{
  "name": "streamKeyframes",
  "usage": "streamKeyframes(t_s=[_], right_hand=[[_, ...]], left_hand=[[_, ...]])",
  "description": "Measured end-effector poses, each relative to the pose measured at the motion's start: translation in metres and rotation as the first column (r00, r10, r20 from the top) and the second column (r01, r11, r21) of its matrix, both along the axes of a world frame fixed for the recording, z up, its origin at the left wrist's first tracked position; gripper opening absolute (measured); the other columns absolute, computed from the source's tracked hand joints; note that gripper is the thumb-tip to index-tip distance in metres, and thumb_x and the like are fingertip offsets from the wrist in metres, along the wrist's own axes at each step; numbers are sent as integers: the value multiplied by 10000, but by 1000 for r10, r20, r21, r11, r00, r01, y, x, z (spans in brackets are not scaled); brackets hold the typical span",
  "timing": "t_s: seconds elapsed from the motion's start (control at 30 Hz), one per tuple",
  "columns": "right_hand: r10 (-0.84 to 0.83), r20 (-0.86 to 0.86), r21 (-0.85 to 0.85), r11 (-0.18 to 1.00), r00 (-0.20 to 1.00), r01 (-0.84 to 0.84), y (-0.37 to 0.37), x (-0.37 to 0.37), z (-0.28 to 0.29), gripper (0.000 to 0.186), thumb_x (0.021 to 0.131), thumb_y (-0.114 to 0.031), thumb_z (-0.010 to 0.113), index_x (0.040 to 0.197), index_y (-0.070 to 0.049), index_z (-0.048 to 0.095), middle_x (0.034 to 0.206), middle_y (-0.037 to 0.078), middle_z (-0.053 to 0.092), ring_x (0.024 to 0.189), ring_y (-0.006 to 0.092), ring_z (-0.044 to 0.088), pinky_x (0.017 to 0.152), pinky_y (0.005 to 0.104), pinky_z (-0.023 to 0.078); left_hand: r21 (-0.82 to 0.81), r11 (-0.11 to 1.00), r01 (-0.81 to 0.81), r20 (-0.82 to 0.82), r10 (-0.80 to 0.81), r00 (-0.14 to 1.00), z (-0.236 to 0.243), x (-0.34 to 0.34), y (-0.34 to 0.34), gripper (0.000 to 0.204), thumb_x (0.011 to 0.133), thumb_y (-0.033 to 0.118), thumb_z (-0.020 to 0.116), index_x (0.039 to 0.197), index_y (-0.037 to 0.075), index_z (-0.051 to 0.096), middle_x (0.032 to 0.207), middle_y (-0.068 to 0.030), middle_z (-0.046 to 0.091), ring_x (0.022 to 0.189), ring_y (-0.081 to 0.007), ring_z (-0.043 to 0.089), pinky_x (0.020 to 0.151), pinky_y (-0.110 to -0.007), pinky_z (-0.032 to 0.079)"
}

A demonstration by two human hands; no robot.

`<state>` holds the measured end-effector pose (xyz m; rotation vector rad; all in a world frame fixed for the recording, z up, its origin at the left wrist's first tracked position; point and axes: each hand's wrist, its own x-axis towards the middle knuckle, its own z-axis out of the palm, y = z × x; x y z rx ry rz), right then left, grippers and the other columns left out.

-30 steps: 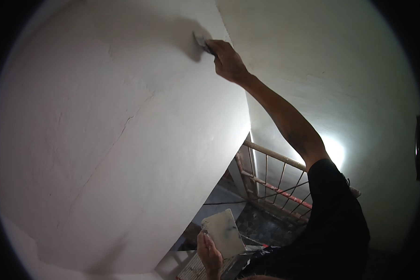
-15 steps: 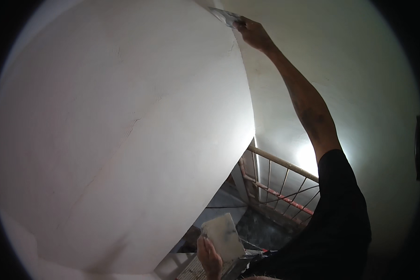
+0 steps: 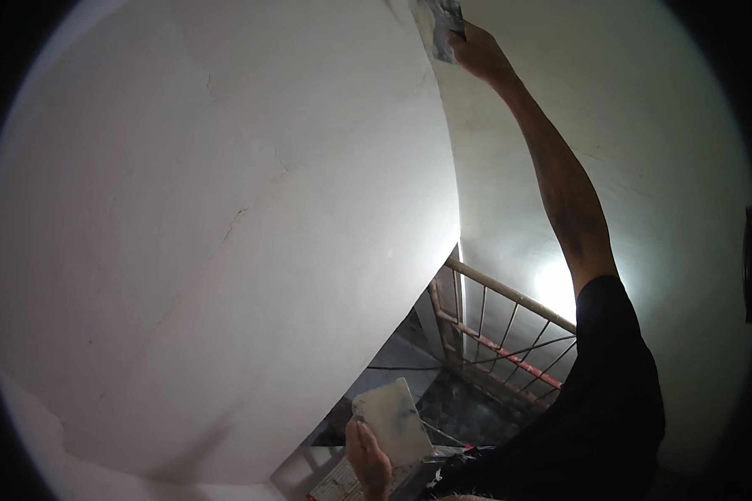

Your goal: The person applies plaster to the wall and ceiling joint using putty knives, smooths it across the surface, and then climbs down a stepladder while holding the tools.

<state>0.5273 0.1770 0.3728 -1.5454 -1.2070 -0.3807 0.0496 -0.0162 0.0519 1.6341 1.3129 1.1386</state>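
Note:
My right hand [image 3: 480, 54] is raised high at the top of the view, its fingers closed round the grip of a plastering trowel [image 3: 440, 32] with a grey-smeared metal blade. The blade lies at the corner where a broad white plastered surface [image 3: 309, 275] meets the right-hand wall [image 3: 677, 150]. Low down, my left hand [image 3: 368, 461] is closed on the left edge of a flat, pale, rectangular board [image 3: 397, 424] with grey smudges. Part of the left hand's grip is hidden behind the board.
Thin cracks [image 3: 236, 220] run across the white surface. Below its slanting lower edge stands a metal railing [image 3: 510, 294] with a red lower bar. A bright glare [image 3: 555, 284] shows on the right wall. A dark object [image 3: 750, 267] is at the far right edge.
My right hand and the trowel have shifted slightly right, and the blade has turned from slanting to nearly upright. The left hand and board have barely moved, a little left and up.

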Motion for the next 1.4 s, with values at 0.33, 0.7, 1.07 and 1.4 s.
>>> streamKeyframes(t_s=[0.33, 0.7, 1.07, 1.4], right_hand=[[-63, 59, -186, 980, 996, 73, 33, 9, -39, 286, 871, -148, 478, 1059, 43, 578, 966, 269, 649, 978, 407, 634, 874, 475, 491], [-91, 433, -259, 940, 897, 221, 61, -28, -50, 476, 775, -97, 534, 1083, 254, 439, 1192, 355, 445, 1080, 452, 446, 987, 541, 380], [-5, 414, 15, 1000, 910, -1, 17, -85, -137, 392, 825, -57, 542, 1168, 112, 454, 1109, 289, 490, 1011, 438, 526, 872, 498, 473], [-210, 146, 57, 977, 967, 204, 52, -10, -66, 290, 896, -137, 471, 1042, 86, 584, 1022, 320, 598, 971, 447, 612, 876, 497, 487]], left_hand=[[46, 998, 47, 79, -50, 996, -2, 7, 3, 239, 1019, 172, 375, 931, -20, 486, 818, -133, 520, 735, -218, 492, 698, -354, 434], [-72, 993, 93, 121, -84, 989, -9, -1, 4, 249, 1028, 179, 374, 958, -14, 515, 857, -85, 540, 777, -154, 489, 737, -289, 433], [-18, 991, 134, 67, -133, 989, 11, 2, 4, 264, 1014, 176, 382, 1048, -30, 543, 913, -128, 581, 817, -206, 537, 768, -319, 452], [-17, 997, 70, 82, -68, 994, 3, -1, -2, 226, 1008, 154, 383, 964, -21, 518, 828, -101, 552, 745, -177, 498, 700, -304, 439]])
